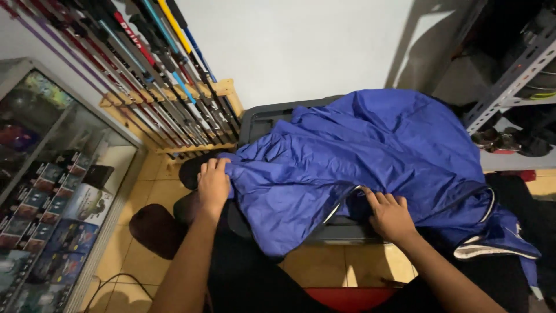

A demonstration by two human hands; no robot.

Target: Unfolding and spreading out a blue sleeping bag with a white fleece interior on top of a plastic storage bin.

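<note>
A large blue fabric cover [370, 156], thin and crinkled like a rain jacket or tent sheet, lies spread over a dark grey plastic crate [260, 119]. My left hand [213, 184] grips the fabric's left edge, fingers curled over it. My right hand [389, 215] rests on the lower fold by a black-and-white trimmed edge [341, 206], fingers pressing the cloth. A trimmed corner [498, 243] hangs at the lower right.
A wooden rack [223, 93] of many coloured poles leans at the upper left. A glass display case [58, 197] with small boxes stands on the left. Grey metal shelving [509, 81] sits at the right. Tan floor tiles [324, 266] and a red object [347, 298] lie below.
</note>
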